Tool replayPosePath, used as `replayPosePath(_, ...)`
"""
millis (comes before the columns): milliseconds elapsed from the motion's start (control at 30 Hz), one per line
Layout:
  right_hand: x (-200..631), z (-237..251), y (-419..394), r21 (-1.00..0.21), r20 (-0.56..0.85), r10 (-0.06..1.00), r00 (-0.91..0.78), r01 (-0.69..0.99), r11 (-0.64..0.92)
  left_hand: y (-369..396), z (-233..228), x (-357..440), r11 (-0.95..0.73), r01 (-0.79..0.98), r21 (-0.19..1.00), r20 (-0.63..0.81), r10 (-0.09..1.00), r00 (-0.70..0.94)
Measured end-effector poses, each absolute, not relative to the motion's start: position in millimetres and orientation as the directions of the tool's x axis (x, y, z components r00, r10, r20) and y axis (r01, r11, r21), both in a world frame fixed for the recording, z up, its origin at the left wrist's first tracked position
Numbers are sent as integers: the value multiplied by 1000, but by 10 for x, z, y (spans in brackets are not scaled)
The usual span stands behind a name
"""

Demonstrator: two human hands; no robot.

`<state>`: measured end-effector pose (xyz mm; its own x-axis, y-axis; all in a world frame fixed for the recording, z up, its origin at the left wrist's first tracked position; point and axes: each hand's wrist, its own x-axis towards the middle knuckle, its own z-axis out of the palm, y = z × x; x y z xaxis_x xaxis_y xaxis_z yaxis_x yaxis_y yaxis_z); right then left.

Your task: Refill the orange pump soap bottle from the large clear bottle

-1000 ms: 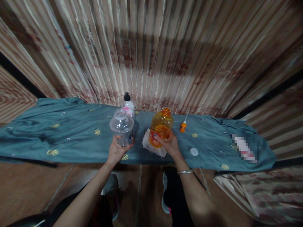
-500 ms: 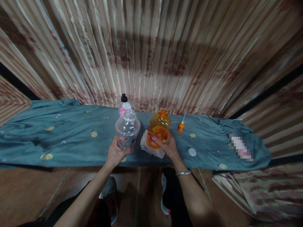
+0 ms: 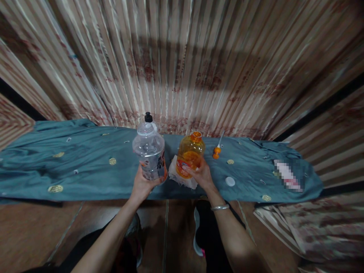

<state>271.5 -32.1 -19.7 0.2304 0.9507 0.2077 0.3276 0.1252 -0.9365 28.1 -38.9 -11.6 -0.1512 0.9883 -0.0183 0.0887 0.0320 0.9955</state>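
Observation:
My left hand [image 3: 143,184] is wrapped round the lower part of a clear plastic bottle [image 3: 149,149], which has a printed label, an uncapped mouth and a slight tilt to the left. My right hand [image 3: 201,175] grips an orange bottle [image 3: 190,153] low on its side. Its mouth is uncapped too, and orange liquid shows inside. Under the orange bottle lies a crumpled white cloth [image 3: 182,182]. An orange pump top [image 3: 217,152] with a pale tube rests on the table to the right. Behind the clear bottle stands another bottle with a black cap [image 3: 148,117], mostly hidden.
A teal patterned cloth covers the narrow table [image 3: 85,163]. A small white disc [image 3: 230,181] lies right of my right hand, with a pixelated pinkish-white item [image 3: 287,175] farther right. Striped curtains [image 3: 170,68] hang directly behind the table.
My left hand has tipped the clear bottle leftward, so its mouth moved left and up and now overlaps the black-capped bottle. The right hand and orange bottle have hardly moved.

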Motion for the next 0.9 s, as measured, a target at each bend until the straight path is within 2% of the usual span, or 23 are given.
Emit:
replayPosePath(100, 2744, -160, -364, -941, 180, 959, 221, 322, 102, -387, -122, 270, 32, 96, 995, -16, 987, -162)
replayPosePath(300, 2812, -151, -421, -940, 215, 956, 199, 309, 148, -397, -122, 286, 32, 110, 993, -15, 989, -148)
replayPosePath(433, 2898, -100, -449, -912, 294, 935, 197, 352, 212, -432, -70, 315, 36, 108, 994, -21, 991, -132)
replayPosePath(533, 2980, 103, -569, -830, 447, 851, 275, 483, 280, -474, -33, 344, 37, 101, 994, -25, 993, -117)
replayPosePath(600, 2973, 301, -729, -729, 580, 760, 293, 603, 324, -510, -22, 363, 35, 100, 994, -24, 995, -102)
replayPosePath(667, 2871, 482, -926, -631, 672, 701, 238, 680, 373, -552, -18, 379, 26, 105, 994, -18, 996, -83)
replayPosePath(767, 2560, 608, -1156, -557, 712, 700, 55, 652, 515, -615, -17, 394, 6, 127, 992, 2, 998, -65)
replayPosePath(833, 2326, 589, -1193, -596, 673, 740, -22, 576, 559, -646, -11, 400, -9, 144, 990, 18, 998, -59)
replayPosePath(900, 2134, 539, -1137, -714, 551, 833, -55, 486, 504, -664, 0, 406, -23, 155, 988, 32, 998, -52)
